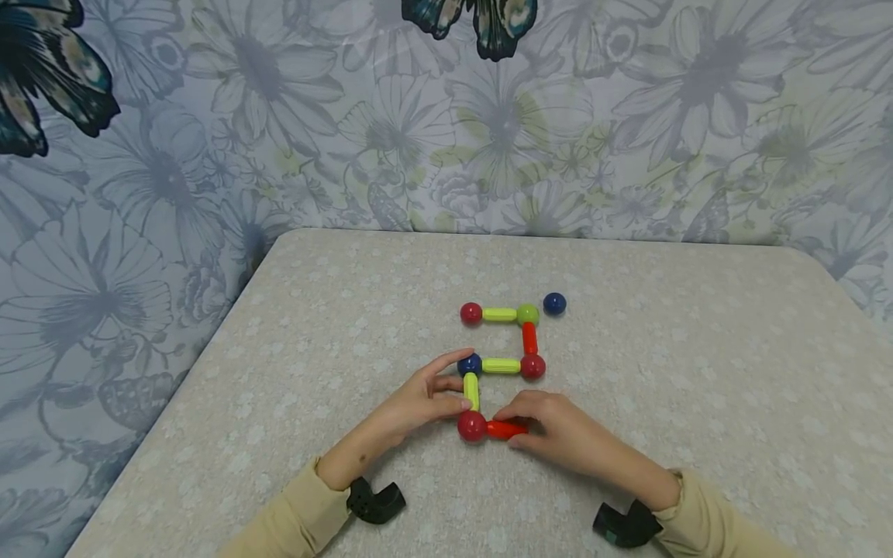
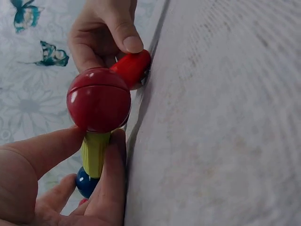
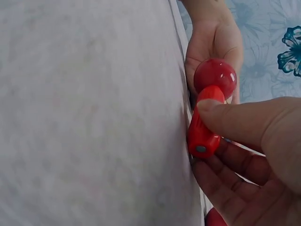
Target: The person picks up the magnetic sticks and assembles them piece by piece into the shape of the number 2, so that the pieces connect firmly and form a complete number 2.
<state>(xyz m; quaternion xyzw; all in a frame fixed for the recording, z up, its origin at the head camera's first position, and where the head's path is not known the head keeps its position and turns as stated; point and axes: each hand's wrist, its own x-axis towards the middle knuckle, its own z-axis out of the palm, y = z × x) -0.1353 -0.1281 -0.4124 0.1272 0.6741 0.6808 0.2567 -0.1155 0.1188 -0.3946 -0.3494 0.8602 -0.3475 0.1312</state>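
Note:
A zigzag chain of magnetic building rods and balls lies on the table. My left hand (image 1: 412,403) pinches the yellow-green rod (image 1: 471,391) between the near red ball (image 2: 99,100) and a blue ball (image 1: 470,364), with a fingertip at the blue one. My right hand (image 1: 565,430) holds a red rod (image 3: 207,125) between thumb and fingers. One end of that rod meets the near red ball; its free end shows a grey metal tip. Beyond, the chain runs through a second yellow-green rod (image 1: 501,366), a red ball (image 1: 533,366) and another red rod (image 1: 530,338).
The far part of the chain has a green ball (image 1: 528,314), a yellow-green rod (image 1: 499,315) and a red ball (image 1: 471,313). Close to the green ball sits a separate blue ball (image 1: 554,304). A flowered wall (image 1: 418,155) borders the patterned table (image 1: 698,349) at the back.

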